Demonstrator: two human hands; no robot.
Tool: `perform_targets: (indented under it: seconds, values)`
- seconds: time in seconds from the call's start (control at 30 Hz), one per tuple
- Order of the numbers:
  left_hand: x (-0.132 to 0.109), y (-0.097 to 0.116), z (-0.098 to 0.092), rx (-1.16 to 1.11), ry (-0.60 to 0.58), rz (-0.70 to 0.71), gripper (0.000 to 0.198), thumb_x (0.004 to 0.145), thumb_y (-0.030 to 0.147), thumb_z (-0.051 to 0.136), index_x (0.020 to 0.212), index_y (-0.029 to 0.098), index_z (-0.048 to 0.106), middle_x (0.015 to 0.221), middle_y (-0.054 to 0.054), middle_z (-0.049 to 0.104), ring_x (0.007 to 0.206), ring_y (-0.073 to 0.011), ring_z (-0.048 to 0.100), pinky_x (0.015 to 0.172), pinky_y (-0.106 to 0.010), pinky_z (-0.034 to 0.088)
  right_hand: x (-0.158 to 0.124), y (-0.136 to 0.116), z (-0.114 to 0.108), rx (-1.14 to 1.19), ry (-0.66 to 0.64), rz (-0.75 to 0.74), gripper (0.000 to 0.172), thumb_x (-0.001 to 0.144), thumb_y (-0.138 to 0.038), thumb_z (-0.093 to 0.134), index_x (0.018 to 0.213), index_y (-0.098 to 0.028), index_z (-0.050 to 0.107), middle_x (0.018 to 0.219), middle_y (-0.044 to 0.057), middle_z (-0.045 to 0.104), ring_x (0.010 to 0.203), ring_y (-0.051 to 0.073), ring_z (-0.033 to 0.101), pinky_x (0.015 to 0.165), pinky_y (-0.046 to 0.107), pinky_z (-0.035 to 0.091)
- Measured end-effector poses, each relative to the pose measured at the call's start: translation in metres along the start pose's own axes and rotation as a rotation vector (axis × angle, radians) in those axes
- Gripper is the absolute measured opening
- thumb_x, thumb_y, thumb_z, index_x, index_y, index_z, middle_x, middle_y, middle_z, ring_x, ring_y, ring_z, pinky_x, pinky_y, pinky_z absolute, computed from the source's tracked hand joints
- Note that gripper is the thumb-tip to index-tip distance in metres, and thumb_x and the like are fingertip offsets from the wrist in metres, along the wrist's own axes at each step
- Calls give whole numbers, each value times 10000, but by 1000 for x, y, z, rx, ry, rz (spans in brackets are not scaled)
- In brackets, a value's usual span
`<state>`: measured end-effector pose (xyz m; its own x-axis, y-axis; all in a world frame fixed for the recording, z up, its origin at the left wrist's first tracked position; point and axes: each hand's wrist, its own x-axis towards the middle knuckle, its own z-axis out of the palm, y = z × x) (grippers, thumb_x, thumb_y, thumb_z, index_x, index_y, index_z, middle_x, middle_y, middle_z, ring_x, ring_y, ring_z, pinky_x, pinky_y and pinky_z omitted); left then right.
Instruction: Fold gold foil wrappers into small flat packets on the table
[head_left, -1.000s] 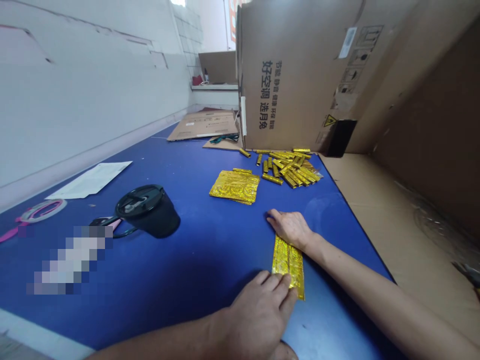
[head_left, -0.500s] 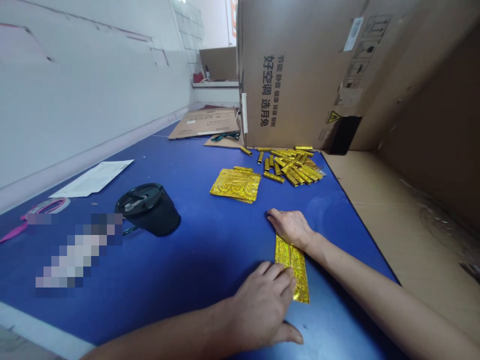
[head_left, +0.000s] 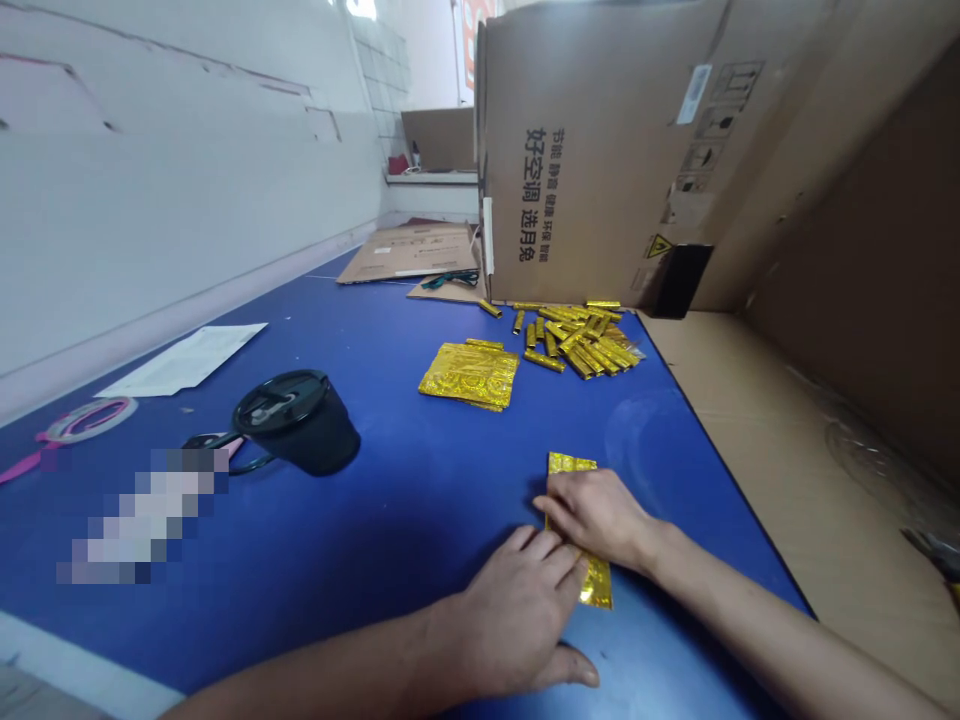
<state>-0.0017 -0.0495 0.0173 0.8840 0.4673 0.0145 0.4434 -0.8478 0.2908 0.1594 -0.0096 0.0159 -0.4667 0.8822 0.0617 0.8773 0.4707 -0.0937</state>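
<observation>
A strip of gold foil (head_left: 598, 584) lies on the blue table (head_left: 390, 540), its far end (head_left: 571, 463) showing past my right hand (head_left: 596, 517), which presses across its middle. My left hand (head_left: 517, 622) sits at the strip's near left edge, fingertips on the foil. Part of the strip is hidden under both hands. Farther off, a flat stack of gold foil sachets (head_left: 469, 376) and a loose pile of rolled gold foil tubes (head_left: 577, 340) lie near the box, out of reach of neither hand's touch.
A large cardboard box (head_left: 592, 150) stands at the table's far end, with cardboard sheets (head_left: 810, 470) along the right edge. A black lidded cup (head_left: 297, 424), white paper (head_left: 184, 360) and a pink tape roll (head_left: 90, 420) sit to the left. A pixelated patch (head_left: 142, 516) hides part of the table.
My right hand has slid toward me along the foil strip and now lies across its middle, uncovering the far end. My left hand has barely moved.
</observation>
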Motion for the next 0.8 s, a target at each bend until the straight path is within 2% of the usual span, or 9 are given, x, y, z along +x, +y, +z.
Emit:
perform_targets:
  seconds: [0.1,0.23,0.43,0.5,0.6,0.7,0.8]
  values:
    - [-1,0,0,10,-7,14,711,716,592,487,1198,74,419,1182,-125,487,1094,-253,393,949,-355,254,10,-2,13,-45,-26,15,361,868,-383,319,705,-193,579,651,46,656,595,148,602,517,219,341]
    - [-1,-1,0,26,-2,38,694,735,591,459,1192,70,421,1242,-134,438,1119,-244,370,948,-348,251,31,18,18,-94,0,112,386,879,-380,275,773,-178,587,742,97,669,655,188,619,537,246,354]
    - [-2,0,0,44,11,41,693,733,593,462,1185,68,423,1233,-140,445,1116,-246,374,935,-351,258,47,39,17,-77,84,234,359,871,-383,298,751,-190,576,735,82,663,675,182,610,569,256,370]
    - [-2,0,-1,38,16,36,678,728,593,470,1168,79,438,1211,-130,468,1098,-242,390,925,-350,269,38,44,12,-46,123,247,346,873,-380,297,759,-198,568,755,63,655,689,170,599,580,252,379]
    - [-1,-2,-3,9,19,37,647,720,585,490,1151,103,452,1165,-106,506,1056,-233,423,900,-348,291,7,46,-1,27,154,193,318,879,-352,295,793,-202,561,791,43,635,739,155,574,642,256,403]
    - [1,-5,-5,-25,24,36,603,719,564,511,1137,132,461,1146,-86,517,1024,-228,439,876,-348,307,-32,36,-15,126,101,42,239,852,-347,381,811,-228,584,813,21,634,769,143,564,729,270,416]
    - [3,-8,-5,-52,24,33,565,725,556,509,1114,148,472,1127,-73,522,1016,-225,438,868,-347,310,-62,21,-22,293,0,-200,246,828,-332,446,1004,-223,577,979,68,622,947,177,537,842,339,395]
